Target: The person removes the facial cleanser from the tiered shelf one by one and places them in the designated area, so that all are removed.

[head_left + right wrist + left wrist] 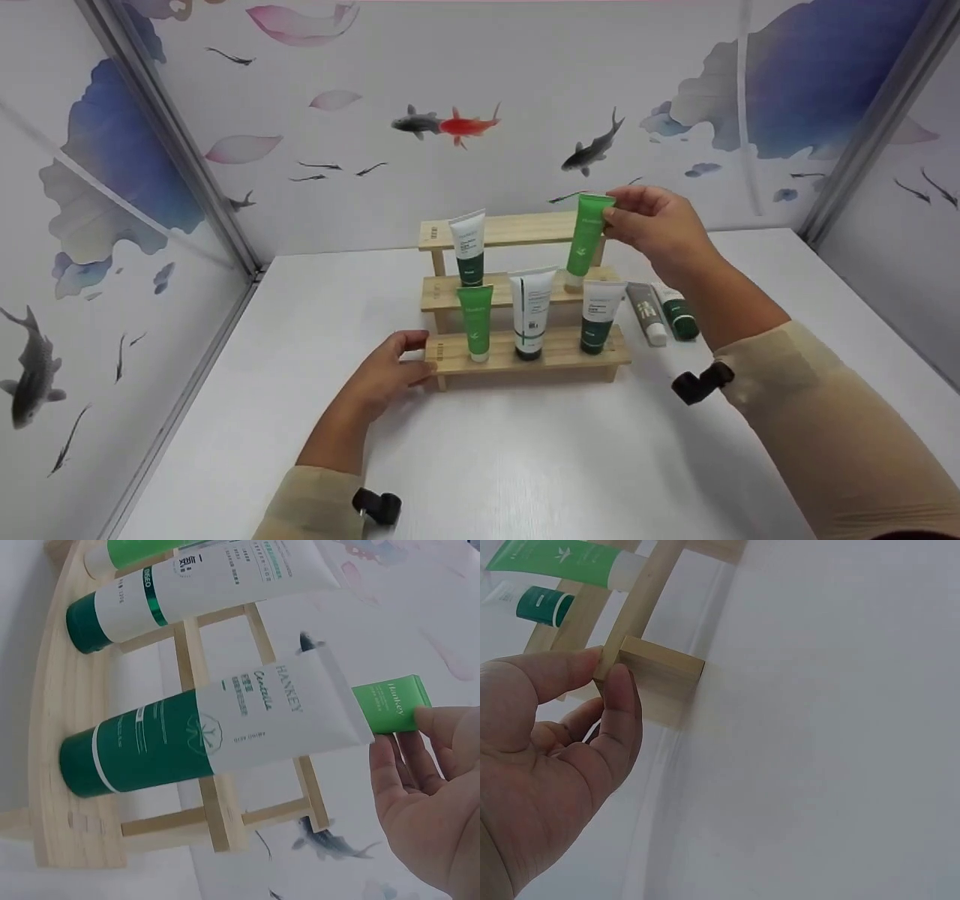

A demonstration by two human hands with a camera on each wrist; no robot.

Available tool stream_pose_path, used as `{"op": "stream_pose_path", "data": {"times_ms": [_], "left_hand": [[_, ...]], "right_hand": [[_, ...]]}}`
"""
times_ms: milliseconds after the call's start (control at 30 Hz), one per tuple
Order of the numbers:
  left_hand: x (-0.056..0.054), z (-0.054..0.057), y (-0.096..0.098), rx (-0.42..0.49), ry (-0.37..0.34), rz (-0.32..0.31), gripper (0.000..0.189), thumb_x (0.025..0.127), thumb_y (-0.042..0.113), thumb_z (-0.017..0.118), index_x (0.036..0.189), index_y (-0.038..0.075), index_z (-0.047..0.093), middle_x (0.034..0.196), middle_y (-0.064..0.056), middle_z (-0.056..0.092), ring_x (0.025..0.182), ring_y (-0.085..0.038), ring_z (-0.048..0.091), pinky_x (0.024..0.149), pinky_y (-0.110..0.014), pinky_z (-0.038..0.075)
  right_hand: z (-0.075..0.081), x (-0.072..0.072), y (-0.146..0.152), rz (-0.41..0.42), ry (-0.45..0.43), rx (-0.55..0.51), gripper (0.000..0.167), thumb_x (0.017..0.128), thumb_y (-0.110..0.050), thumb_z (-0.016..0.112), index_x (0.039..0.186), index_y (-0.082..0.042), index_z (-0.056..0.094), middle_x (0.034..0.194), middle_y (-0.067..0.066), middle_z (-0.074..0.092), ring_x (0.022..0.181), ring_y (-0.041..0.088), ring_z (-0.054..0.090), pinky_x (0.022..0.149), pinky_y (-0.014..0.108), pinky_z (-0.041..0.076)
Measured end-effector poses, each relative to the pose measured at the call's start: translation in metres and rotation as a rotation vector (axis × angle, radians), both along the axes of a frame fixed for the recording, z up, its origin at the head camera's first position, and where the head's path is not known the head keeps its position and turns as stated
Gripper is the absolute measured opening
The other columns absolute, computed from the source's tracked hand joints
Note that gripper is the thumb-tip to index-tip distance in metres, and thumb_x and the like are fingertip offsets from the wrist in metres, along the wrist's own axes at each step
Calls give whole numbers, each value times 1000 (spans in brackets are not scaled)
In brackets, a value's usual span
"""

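Green tube (589, 236) upright, slightly tilted, at right end of rack's (500, 351) middle tier; cannot tell if cap touches wood. Right hand (666, 229) pinches its top edge between thumb and fingers. Left hand (386, 376) pinches front tier's left end. Middle tier, left: white-and-green tube (470, 244). Front tier, left to right: second green tube (475, 322), white tube (532, 309), two-tone tube (599, 319). Grey tube (645, 309) and dark-green-ended tube (679, 315) lie side by side on table (525, 457), right of rack.

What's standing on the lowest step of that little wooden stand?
Three tubes: a green tube on the left, a white tube mid-way, a white-and-green tube on the right. The step directly beneath them is hidden.
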State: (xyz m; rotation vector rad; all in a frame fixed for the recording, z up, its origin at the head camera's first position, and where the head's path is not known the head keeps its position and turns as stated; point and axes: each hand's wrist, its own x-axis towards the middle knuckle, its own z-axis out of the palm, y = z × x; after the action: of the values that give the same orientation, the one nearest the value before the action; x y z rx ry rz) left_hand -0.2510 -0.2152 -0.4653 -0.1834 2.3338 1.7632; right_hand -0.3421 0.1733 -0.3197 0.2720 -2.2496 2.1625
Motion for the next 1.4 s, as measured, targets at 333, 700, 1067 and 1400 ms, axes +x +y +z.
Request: {"op": "stream_pose_path", "data": {"times_ms": [333,700,1067,1400], "left_hand": [[2,1,0,1,11,1,61,96,5,71,153,9,51,158,-13,52,127,-26,67,96,-33,60],[0,0,0,-11,-4,8,61,97,7,72,154,10,51,160,-12,51,129,-26,66,99,-34,59],[0,1,1,11,-11,3,60,96,6,72,153,11,52,159,-11,51,129,-26,65,102,-36,59],[0,1,1,-6,-24,16,61,96,7,72,153,12,52,160,-10,51,130,-26,66,101,-35,59]], "right_hand": [[-12,16,45,-106,-5,-116,46,99,-22,77,140,-10,63,128,4,64,117,16,72,95,21,61],[-37,32,79,-164,-20,-147,49,97,-25,79,141,-11,61,126,1,63,113,12,71,94,18,61],[-71,46,101,-127,-96,-218,49,98,-21,79,141,-10,59,128,1,59,108,9,70,91,19,62],[-97,49,109,-90,-182,-157,50,101,-25,76,145,-12,55,132,-3,58,112,7,68,92,17,60]]}}
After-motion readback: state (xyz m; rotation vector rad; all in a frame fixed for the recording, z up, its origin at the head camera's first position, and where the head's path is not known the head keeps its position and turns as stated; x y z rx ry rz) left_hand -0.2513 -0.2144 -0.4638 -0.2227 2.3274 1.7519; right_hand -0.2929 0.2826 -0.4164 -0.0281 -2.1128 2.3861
